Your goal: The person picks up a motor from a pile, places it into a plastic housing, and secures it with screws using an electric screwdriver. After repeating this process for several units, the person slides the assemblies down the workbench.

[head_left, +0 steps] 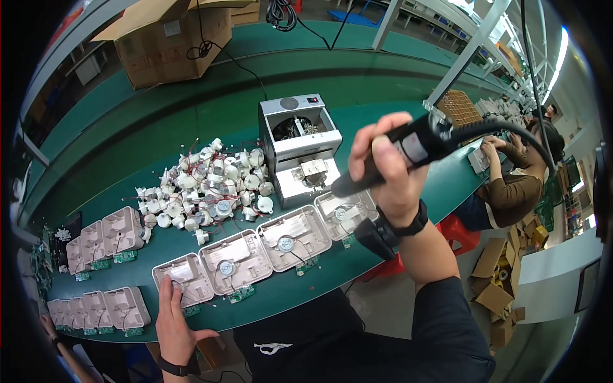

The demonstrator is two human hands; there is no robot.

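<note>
My right hand [397, 182] is wrapped round a black electric screwdriver [431, 139] with a cable at its back end. The tool's front points down and left, beside the front of the grey screw feeder [274, 137]; its tip is hard to make out. My left hand [174, 325] is open, fingers stretched over the near left part of a pale plastic housing [199, 288], thumb out to the side. That housing ends a row with a second housing [246, 246], a third housing [313, 223] and a fourth housing [365, 203]. Round motor-like parts, wires and green circuit boards [242, 294] go with them.
A heap of white motor-like parts with wires [211, 185] lies left of the feeder. More housings [128, 306] stand in rows at the left. A cardboard box [169, 48] is behind. A co-worker [520, 191] sits at the right, near a red stool [456, 233].
</note>
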